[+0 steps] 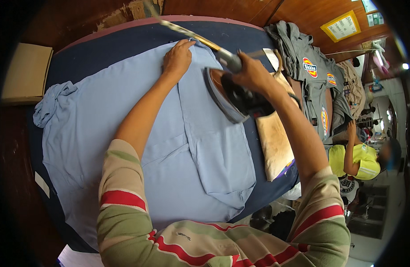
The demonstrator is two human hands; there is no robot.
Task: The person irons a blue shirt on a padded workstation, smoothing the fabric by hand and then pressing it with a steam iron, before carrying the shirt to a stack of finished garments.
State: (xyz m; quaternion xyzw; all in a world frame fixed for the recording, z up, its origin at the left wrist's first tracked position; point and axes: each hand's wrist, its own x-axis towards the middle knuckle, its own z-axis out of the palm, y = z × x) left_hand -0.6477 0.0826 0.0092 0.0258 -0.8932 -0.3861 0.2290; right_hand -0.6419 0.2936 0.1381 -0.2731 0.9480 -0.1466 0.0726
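Observation:
A light blue garment lies spread over a dark blue covered ironing table, with a long folded panel along its right part. At its far edge my left hand rests on the cloth, the fingers closed together on the fabric. My right hand grips the handle of a clothes iron. The iron is over the right part of the garment, and I cannot tell whether its soleplate touches the cloth. A wrapped cord or hose runs from the iron to the upper left.
A scorched tan pad lies right of the garment. Grey garments with round emblems are piled beyond it. A cardboard box stands at far left. At the right, a person in a yellow shirt reaches toward the grey clothes.

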